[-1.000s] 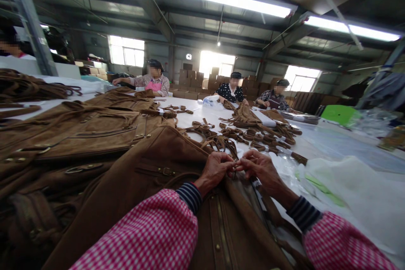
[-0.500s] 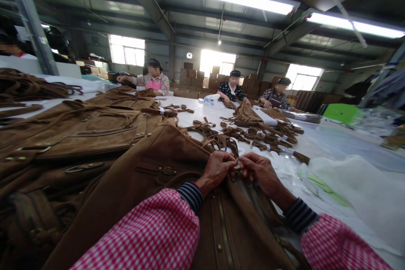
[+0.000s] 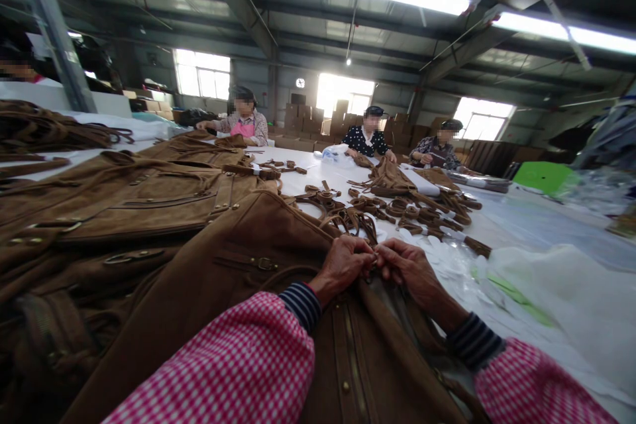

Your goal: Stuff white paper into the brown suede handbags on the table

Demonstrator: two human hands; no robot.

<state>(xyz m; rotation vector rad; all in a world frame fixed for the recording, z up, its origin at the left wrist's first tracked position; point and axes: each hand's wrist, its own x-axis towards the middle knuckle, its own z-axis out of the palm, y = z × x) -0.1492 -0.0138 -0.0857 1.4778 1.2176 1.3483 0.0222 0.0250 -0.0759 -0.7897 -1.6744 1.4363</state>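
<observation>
A large brown suede bag [image 3: 278, 232] with brass buckles and a zip lies right in front of me. Over its top edge my left hand [image 3: 345, 265] is closed, thumb and forefinger pinched together. My right hand [image 3: 410, 271] meets it fingertip to fingertip, also pinching. Something small, partly metallic, sits between the fingertips, too hidden to name. Below the hands, the bag's zip strip [image 3: 352, 358] runs downward. Just beyond the fingers lie bundled brown straps [image 3: 355, 218].
More brown bags [image 3: 163, 192] are stacked at the left. Clear plastic and white sheeting [image 3: 556, 285] covers the right side of the white table [image 3: 311, 169]. Several people sit across it; one handles a brown bag [image 3: 390, 175]. A green box [image 3: 544, 177] stands at the right.
The view has shifted slightly. Both hands stay together at the bag's edge, with fingertips a little closer over the small item.
</observation>
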